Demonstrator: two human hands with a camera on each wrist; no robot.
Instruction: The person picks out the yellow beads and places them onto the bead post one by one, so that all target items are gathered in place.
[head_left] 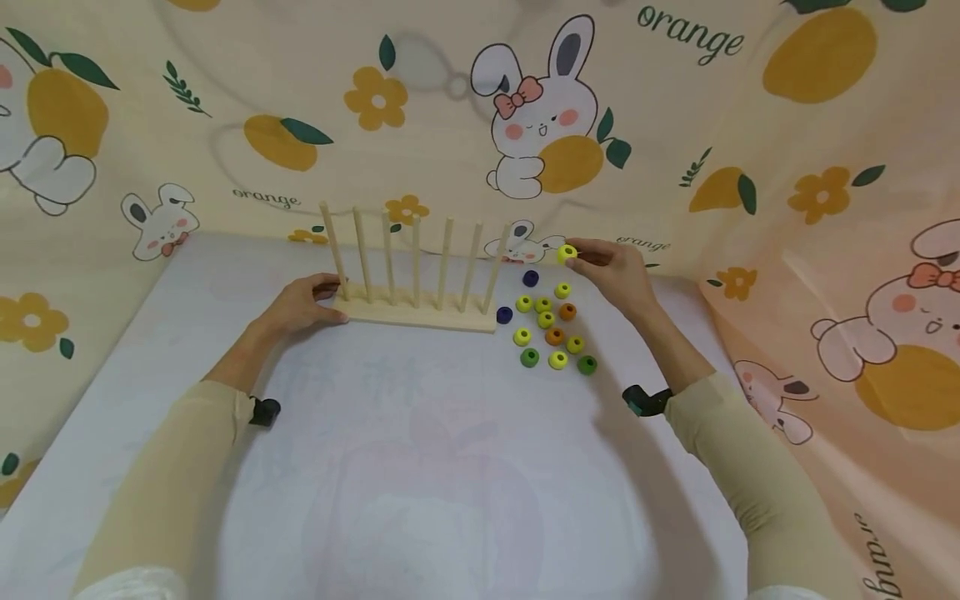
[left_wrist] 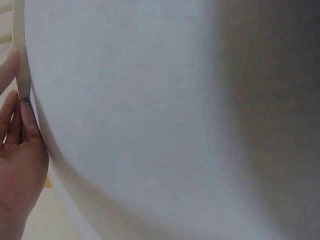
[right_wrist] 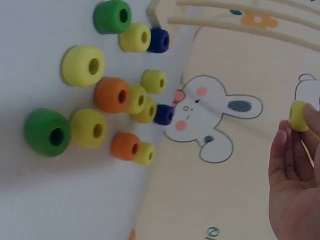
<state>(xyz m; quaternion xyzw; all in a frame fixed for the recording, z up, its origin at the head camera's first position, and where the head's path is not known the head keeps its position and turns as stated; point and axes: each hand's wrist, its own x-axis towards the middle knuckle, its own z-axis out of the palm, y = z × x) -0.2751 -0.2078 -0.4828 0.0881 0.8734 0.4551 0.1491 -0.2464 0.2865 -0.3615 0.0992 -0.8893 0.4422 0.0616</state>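
Head cam: our left hand point(head_left: 296, 304) grips the peg rack point(head_left: 420, 313) at one end, our right hand point(head_left: 613, 271) pinches a yellow bead point(head_left: 566, 255) near the loose beads point(head_left: 545, 319). Left wrist: rack's edge pinched. Right wrist: shallow-looking pinch, so we might drop it.

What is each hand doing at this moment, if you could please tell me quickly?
Left hand: holding one end of the wooden peg rack at its base.
Right hand: pinching a yellow bead, raised off the table.
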